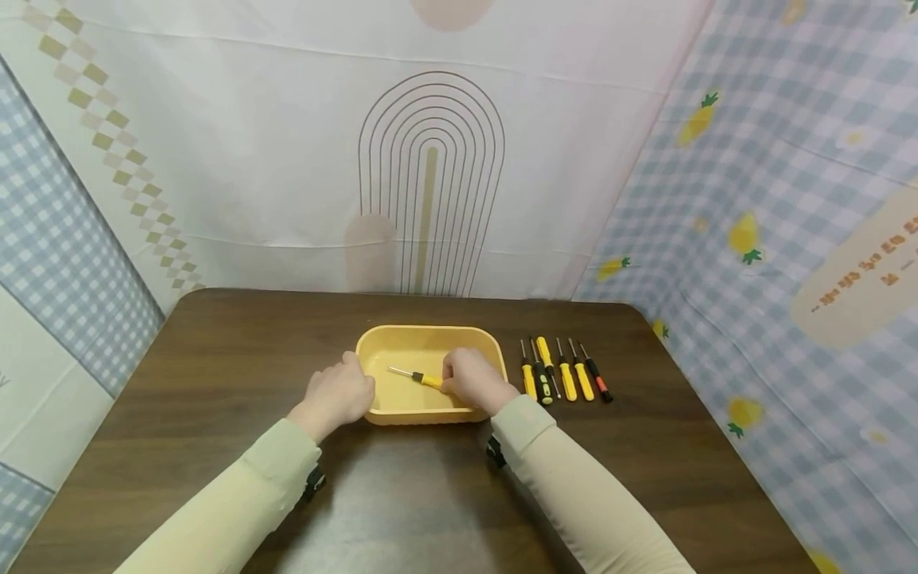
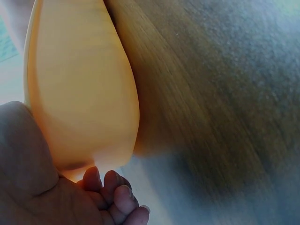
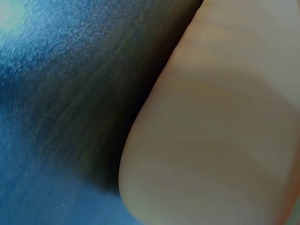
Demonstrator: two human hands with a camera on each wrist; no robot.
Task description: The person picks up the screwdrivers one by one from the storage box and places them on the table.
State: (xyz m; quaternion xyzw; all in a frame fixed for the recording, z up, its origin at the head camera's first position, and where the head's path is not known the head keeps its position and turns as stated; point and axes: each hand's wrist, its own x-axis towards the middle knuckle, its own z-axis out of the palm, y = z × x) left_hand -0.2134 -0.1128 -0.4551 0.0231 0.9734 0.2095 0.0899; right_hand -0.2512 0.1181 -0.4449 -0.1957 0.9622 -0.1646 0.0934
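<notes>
A yellow plastic bin (image 1: 402,347) with rounded corners sits on the table. My left hand (image 1: 339,392) grips its left end; in the left wrist view, the thumb side and curled fingers (image 2: 124,199) are at the end of the bin wall (image 2: 84,84). Inside the bin lies a screwdriver (image 1: 417,377) with a yellow and black handle, its metal shaft pointing left. My right hand (image 1: 476,379) reaches over the bin's right side and pinches the handle's end; the fingertips are partly hidden. Only the bin's outer wall (image 3: 211,131) and the table show in the right wrist view.
Several screwdrivers (image 1: 566,381) lie in a row right of the bin, mostly yellow-handled, one of them reversed. A black and red one (image 1: 597,378) is rightmost. The dark wooden table (image 1: 237,359) meets a hanging cloth (image 1: 287,199) behind and patterned cloth (image 1: 753,319) at the right.
</notes>
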